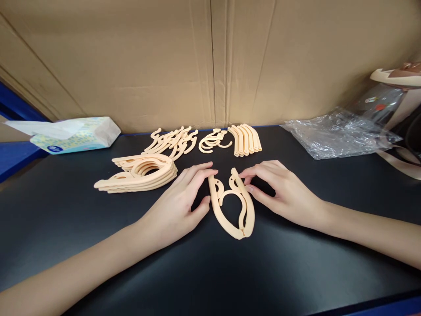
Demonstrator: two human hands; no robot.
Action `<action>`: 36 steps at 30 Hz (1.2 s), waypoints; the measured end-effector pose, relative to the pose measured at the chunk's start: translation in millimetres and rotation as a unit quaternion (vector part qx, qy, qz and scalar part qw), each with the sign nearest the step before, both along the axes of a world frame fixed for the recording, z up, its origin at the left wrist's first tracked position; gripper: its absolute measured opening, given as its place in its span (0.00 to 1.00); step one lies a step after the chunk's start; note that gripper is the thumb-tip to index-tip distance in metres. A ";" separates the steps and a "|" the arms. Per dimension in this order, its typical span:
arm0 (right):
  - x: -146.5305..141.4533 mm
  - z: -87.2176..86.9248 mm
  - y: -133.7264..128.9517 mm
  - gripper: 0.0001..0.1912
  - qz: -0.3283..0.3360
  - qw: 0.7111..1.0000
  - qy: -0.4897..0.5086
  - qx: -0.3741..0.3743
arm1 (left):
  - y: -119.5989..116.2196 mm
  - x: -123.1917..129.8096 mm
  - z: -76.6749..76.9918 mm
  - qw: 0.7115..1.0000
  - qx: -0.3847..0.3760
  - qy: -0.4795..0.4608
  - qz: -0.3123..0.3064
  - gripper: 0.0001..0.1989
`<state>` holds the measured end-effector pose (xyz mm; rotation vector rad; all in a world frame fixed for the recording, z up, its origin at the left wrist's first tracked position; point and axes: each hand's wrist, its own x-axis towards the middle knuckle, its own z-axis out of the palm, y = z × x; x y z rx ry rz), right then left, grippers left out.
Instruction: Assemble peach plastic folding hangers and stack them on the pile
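A beige plastic folding clothes hanger (250, 215) lies folded on the black tabletop, with its two arms pointing away from me and its hook curled between them. On its left side is my left hand (179, 204), fingers stretched out and the fingertips at the tip of the left arm; the thumb stands apart, close to the outer edge. My right hand (283, 188) is at the right arm, with bent, parted fingers and thumb at its outer side. Neither hand is wrapped round the hanger. Behind my left hand sits a stack of similar folded hangers (141, 180).
Along the back lie loose hook-ended pieces (176, 141), curved hooks (213, 140) and a row of hanger arms (245, 139). A tissue pack (79, 134) stands at the left. Crumpled clear plastic (335, 134) lies at the right. Cardboard (148, 61) walls off the back.
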<state>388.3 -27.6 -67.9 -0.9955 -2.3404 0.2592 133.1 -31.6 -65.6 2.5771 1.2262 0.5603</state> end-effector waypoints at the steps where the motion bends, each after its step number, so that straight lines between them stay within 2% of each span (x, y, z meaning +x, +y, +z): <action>1: 0.1 0.2 -0.1 0.05 0.001 1.000 0.001 -0.003 | -0.1 0.1 -0.2 1.000 -0.001 -0.001 0.000 0.19; 7: -0.8 1.2 0.6 0.06 0.007 1.000 0.000 -0.017 | -1.6 0.3 -0.5 1.000 0.006 0.006 -0.013 0.22; 14: -0.2 4.0 0.5 0.11 0.029 0.998 -0.025 -0.042 | -3.2 1.1 0.7 0.999 0.011 0.004 -0.040 0.24; 19: 0.0 1.8 -0.1 0.25 0.118 0.990 -0.072 -0.016 | -3.7 1.8 1.1 0.998 0.007 -0.001 -0.055 0.26; 21: -1.1 0.8 -0.8 0.32 0.117 0.989 -0.093 0.001 | -4.1 1.8 1.3 0.998 0.005 -0.001 -0.056 0.26; 24: -3.5 0.9 -1.9 0.38 0.075 0.993 -0.092 0.013 | -4.5 1.6 1.2 0.999 0.002 0.004 -0.054 0.26; 28: -5.4 2.7 -2.4 0.33 0.040 0.996 -0.080 0.016 | -4.0 1.4 0.7 0.999 0.003 0.008 -0.053 0.27; 36: -2.8 2.2 -1.2 0.27 0.085 0.994 -0.067 -0.003 | -3.8 1.7 3.0 0.998 -0.006 0.012 -0.065 0.28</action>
